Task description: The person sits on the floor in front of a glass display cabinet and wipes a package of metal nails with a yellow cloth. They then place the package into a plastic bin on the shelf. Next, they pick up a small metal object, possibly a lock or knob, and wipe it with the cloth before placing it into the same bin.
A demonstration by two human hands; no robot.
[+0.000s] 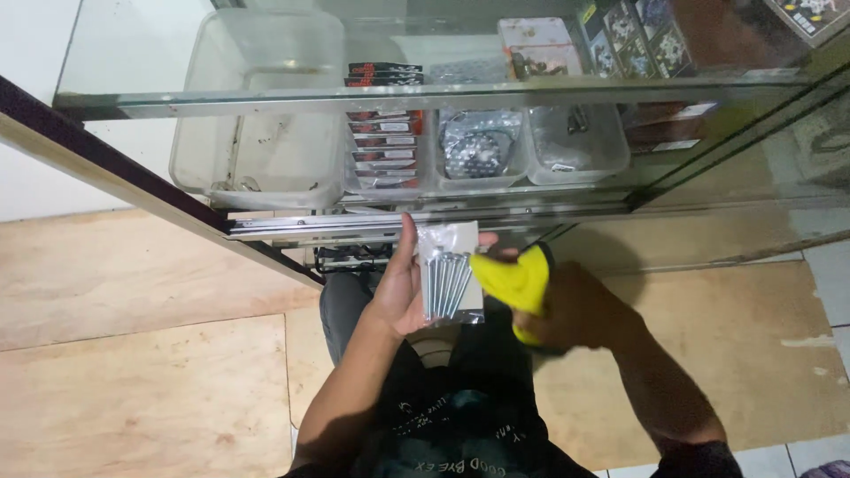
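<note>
A glass display cabinet [443,97] fills the upper view, its shelf carrying clear plastic bins: a large, nearly empty bin [257,115] at the left, then smaller ones with flat red-and-black packets [385,146], a metal sprocket in a bag [478,150] and loose small parts. Below lies a plywood floor [142,354].

In front of the cabinet's lower rail, the left hand [398,288] holds a small clear packet of long silver bolts [450,281], fingers curled behind it and thumb along its left edge, so the hand is closed on the packet, which stands upright. The right hand [575,310] is clamped around a yellow cloth [518,279], whose folded tip touches the packet's right edge.

Wiping goes best with the packet held flat and steady by its edges, leaving the face free, while the cloth passes over in even strokes, pressing lightly so the bolts do not pierce the plastic. Whether the cloth covers part of the packet's far side is hard to say from here.
</note>
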